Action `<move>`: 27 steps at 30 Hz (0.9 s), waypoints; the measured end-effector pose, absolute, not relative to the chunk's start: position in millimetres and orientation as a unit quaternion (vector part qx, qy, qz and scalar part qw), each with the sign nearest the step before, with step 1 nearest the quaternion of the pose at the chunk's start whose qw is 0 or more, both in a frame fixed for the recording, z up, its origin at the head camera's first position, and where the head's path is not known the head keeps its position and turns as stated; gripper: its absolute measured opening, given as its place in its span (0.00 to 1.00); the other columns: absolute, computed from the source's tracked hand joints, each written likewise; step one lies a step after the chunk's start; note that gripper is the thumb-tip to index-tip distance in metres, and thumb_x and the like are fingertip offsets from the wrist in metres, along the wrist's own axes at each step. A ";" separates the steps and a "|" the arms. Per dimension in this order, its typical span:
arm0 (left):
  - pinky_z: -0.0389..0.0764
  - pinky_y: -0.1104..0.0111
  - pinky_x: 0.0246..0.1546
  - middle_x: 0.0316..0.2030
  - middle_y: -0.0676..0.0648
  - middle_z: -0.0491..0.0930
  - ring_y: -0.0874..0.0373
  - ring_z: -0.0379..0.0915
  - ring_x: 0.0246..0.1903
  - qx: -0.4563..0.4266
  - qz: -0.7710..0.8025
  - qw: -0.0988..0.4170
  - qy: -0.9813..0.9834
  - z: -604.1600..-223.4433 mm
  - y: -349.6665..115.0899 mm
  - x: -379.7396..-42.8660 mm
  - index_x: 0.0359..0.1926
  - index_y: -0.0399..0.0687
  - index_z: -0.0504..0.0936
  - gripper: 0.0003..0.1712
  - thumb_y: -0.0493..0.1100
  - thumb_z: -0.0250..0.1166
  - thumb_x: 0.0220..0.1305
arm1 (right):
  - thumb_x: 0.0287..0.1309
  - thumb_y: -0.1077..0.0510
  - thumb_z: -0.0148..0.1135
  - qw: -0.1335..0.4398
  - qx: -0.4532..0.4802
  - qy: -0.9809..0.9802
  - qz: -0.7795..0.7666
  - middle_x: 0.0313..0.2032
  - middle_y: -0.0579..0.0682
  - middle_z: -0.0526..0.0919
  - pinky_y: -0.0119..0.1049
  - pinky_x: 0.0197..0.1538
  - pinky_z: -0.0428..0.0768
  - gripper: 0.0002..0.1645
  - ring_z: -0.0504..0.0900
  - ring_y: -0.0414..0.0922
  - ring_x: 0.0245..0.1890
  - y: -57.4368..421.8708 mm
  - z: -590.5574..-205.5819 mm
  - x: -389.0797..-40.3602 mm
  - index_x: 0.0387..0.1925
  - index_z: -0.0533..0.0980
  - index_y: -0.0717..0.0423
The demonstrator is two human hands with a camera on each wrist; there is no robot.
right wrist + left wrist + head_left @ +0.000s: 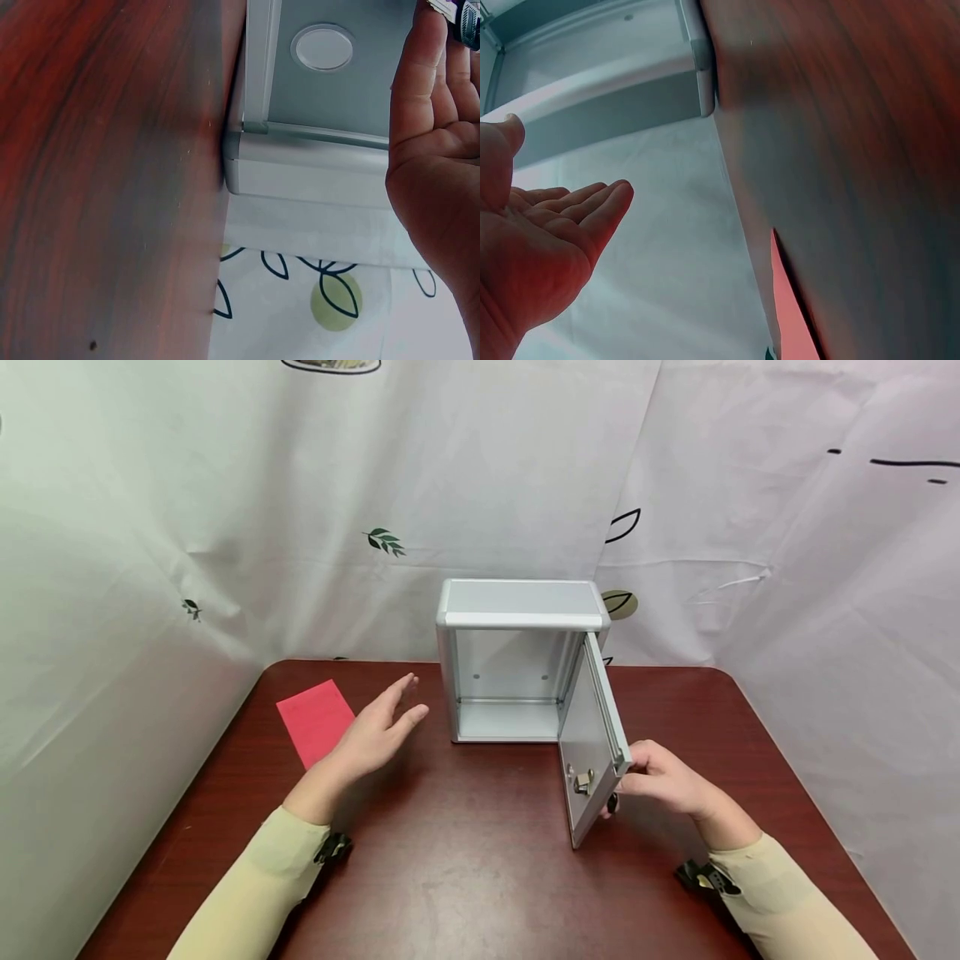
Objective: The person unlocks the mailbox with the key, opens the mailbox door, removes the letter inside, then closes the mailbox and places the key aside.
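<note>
A silver metal box point(523, 603) stands on the table, its hinged door point(588, 718) swung out toward me on the right. A lock point(583, 782) sits on the door's inner face, near its free edge. At that edge my right hand point(666, 783) pinches a black-headed key point(466, 21) on the outer side; the door partly hides the fingers. My left hand point(378, 731) hovers empty left of the box, fingers straight and thumb apart. Beneath and beyond its wrist lies a flat red envelope point(315, 718), partly covered by the hand.
A dark reddish-brown table point(450, 877) with rounded far corners carries everything. White cloth point(517, 468) with printed leaves hangs behind the box and along both sides. Each forearm wears a pale sleeve point(251, 885) and a black wrist strap point(330, 850).
</note>
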State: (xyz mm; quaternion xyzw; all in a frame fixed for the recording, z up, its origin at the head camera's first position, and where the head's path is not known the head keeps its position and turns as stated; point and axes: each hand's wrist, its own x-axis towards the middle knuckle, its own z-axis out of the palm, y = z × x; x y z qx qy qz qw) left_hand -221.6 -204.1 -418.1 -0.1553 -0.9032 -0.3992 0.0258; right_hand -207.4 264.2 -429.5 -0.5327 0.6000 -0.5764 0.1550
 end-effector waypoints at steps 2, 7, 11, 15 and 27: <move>0.66 0.40 0.79 0.84 0.41 0.64 0.41 0.61 0.82 -0.159 -0.397 0.026 -0.903 -418.8 -200.0 -222.7 0.89 0.44 0.56 0.46 0.59 0.62 0.85 | 0.64 0.86 0.48 0.155 -0.533 0.599 -0.577 0.31 0.64 0.90 0.45 0.38 0.91 0.26 0.89 0.58 0.28 264.3 -429.6 -207.1 0.46 0.87 0.66; 0.66 0.42 0.79 0.83 0.40 0.66 0.42 0.62 0.82 -0.168 -0.398 0.029 -0.901 -420.2 -192.1 -224.6 0.89 0.43 0.57 0.46 0.59 0.62 0.85 | 0.65 0.86 0.48 0.161 -0.530 0.599 -0.579 0.31 0.64 0.89 0.47 0.37 0.91 0.26 0.91 0.57 0.29 263.1 -427.6 -205.3 0.47 0.87 0.66; 0.66 0.43 0.80 0.82 0.40 0.67 0.43 0.63 0.81 -0.171 -0.401 0.031 -0.900 -420.3 -185.8 -226.7 0.88 0.42 0.58 0.45 0.59 0.62 0.85 | 0.66 0.85 0.48 0.170 -0.518 0.605 -0.580 0.30 0.64 0.89 0.46 0.38 0.91 0.25 0.90 0.58 0.29 262.8 -426.2 -203.8 0.46 0.87 0.67; 0.64 0.43 0.81 0.82 0.40 0.67 0.43 0.61 0.82 -0.174 -0.400 0.029 -0.899 -418.9 -177.8 -228.5 0.88 0.41 0.57 0.45 0.59 0.62 0.86 | 0.66 0.84 0.50 0.181 -0.492 0.624 -0.579 0.30 0.64 0.90 0.45 0.39 0.92 0.23 0.91 0.59 0.29 262.8 -424.0 -201.2 0.44 0.88 0.66; 0.65 0.42 0.80 0.84 0.38 0.63 0.42 0.61 0.83 -0.170 -0.416 0.020 -0.893 -423.1 -161.5 -232.1 0.90 0.42 0.53 0.46 0.57 0.61 0.87 | 0.68 0.85 0.48 0.173 -0.523 0.597 -0.583 0.31 0.64 0.89 0.47 0.38 0.91 0.24 0.89 0.59 0.29 258.4 -426.5 -202.5 0.47 0.87 0.66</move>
